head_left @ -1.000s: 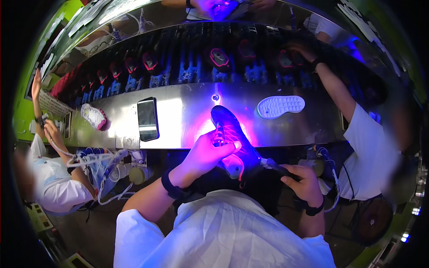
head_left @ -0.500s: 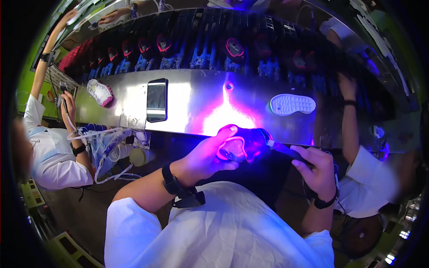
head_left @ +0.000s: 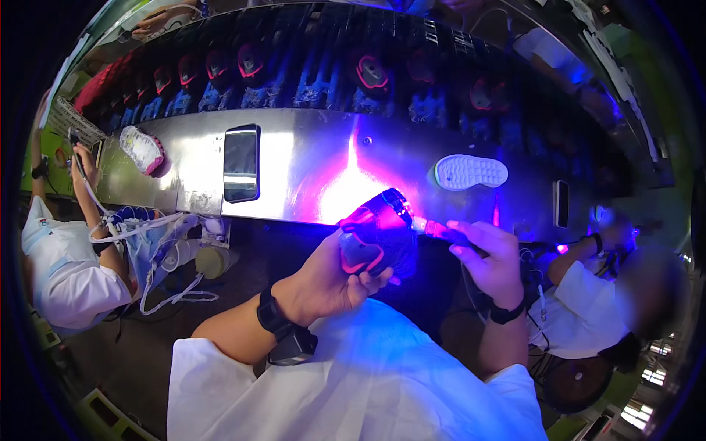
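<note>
Two hands are busy mid-frame: the left hand [head_left: 323, 278] grips a dark sneaker [head_left: 373, 234], and the right hand [head_left: 491, 259] pinches what looks like a brush [head_left: 432, 228] at its edge. If the sneaker turns, I think the brush could slip.

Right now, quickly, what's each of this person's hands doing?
Left hand: closed around a dark shoe with red trim.
Right hand: closed on a slim handheld tool, its tip at the shoe's edge.

Dark shoe [head_left: 390, 229] with red-edged grey panel [head_left: 357, 250], aloft and tilted, slim tool [head_left: 435, 228] tip-first at its edge.
</note>
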The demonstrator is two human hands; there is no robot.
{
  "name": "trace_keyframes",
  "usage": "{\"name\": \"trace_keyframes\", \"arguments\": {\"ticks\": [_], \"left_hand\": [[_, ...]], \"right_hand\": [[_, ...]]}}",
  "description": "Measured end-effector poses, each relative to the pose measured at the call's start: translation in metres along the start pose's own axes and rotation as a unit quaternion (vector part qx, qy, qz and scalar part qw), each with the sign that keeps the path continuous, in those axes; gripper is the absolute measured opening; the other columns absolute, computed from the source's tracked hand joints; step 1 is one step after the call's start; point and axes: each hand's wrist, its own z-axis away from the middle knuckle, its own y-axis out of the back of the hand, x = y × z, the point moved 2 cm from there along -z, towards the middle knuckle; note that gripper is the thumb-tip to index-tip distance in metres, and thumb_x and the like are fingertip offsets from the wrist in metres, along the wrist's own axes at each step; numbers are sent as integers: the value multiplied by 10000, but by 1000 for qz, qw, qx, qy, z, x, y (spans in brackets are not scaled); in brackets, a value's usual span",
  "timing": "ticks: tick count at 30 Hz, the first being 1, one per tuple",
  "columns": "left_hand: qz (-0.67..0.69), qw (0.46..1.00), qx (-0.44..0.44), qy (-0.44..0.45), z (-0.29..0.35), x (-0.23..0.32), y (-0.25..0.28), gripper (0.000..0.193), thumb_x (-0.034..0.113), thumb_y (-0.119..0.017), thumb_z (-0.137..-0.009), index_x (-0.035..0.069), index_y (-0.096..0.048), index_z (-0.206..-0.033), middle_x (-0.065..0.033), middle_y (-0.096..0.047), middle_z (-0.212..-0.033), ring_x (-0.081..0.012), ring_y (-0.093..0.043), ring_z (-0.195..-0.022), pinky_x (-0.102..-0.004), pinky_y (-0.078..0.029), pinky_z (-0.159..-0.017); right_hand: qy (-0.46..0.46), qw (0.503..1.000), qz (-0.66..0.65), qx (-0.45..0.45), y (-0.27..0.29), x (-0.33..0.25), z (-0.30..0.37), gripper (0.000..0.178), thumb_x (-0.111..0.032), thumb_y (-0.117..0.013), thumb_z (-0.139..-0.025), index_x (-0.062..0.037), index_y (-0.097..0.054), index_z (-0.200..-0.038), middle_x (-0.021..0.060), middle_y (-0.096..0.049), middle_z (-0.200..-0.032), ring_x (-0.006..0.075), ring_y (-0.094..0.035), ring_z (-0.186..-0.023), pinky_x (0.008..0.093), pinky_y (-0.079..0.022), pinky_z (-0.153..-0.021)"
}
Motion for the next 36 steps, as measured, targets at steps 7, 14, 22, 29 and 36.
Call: {"name": "trace_keyframes", "arguments": {"ticks": [7, 14, 22, 29, 36], "left_hand": [[-2, 999, -53, 14, -3, -23, -12, 601, 476, -443, -1049, -17, -517, -1384, -366, -664, -1099, -316, -747, -749, -309, -648, -586], [-304, 943, -2, -134, -15, -22, -43, 581, 459, -574, -1034, 38, -505, -1429, -212, -681, -1213, -239, -738, -939, -326, -631, -742], [-717, 509, 196, -434, 4, 108, -121, 453, 335, -655, -1004, -22, -631, -1281, -92, -736, -1061, -164, -723, -881, -326, -584, -816], [-783, -45, 507, -358, 50, 281, -227, 579, 516, -668, -893, 54, -698, -1241, -231, -738, -1084, -359, -733, -993, -436, -569, -895], [-725, -27, 580, -370, 24, 424, -221, 516, 472, -594, -934, 88, -702, -1261, -170, -726, -1219, -364, -709, -1105, -460, -568, -921]], "right_hand": [[3, 998, -47, 38, -22, 13, 40, 413, -65, -824, -787, -20, -737, -1189, 117, -683, -845, 243, -670, -725, 339, -527, -681], [-120, 989, -71, 42, -13, 22, 46, 415, -76, -783, -877, -2, -687, -1274, 182, -755, -1030, 232, -738, -910, 350, -554, -805], [-126, 976, -176, 19, -24, 8, 46, 385, -78, -780, -887, 28, -686, -1244, 128, -747, -977, 166, -692, -912, 339, -544, -855], [-271, 909, -295, 116, -9, 42, 79, 464, -57, -667, -970, 0, -552, -1415, 22, -660, -955, 37, -535, -660, 186, -418, -531], [-349, 884, -217, 224, -4, 61, 89, 469, -52, -639, -979, -6, -529, -1433, 37, -673, -963, 34, -522, -622, 179, -378, -474]]}}
